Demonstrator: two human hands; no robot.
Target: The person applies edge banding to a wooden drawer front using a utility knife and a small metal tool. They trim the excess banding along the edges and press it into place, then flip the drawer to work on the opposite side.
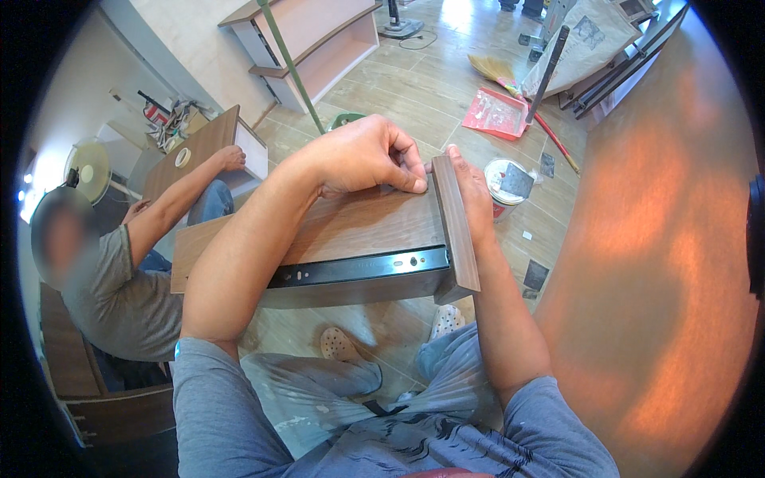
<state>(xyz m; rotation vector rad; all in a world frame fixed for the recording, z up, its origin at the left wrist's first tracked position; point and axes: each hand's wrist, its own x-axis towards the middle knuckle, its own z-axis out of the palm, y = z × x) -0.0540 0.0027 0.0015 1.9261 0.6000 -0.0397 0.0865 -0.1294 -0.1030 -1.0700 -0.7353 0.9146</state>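
A wood-grain drawer [351, 227] lies across in front of me, with a black metal slide rail [362, 267] along its near side. At its right end stands a drawer front panel [456, 227], its edges projecting beyond the box. My left hand [374, 155] is over the far part of the drawer, beside the panel; its fingers are bent and closed together, and what they pinch, if anything, is hidden. My right hand [472, 195] grips the panel from its outer side, its fingers partly hidden behind it.
At left a co-worker [127, 279] sits by another wood-grain cabinet piece [203, 147] with a tape roll [183, 157] on it. Beyond the drawer are a paint bucket [506, 187], a red dustpan [494, 114], a broom [494, 70] and a white shelf unit [319, 64]. A large brown board [653, 263] fills the right side.
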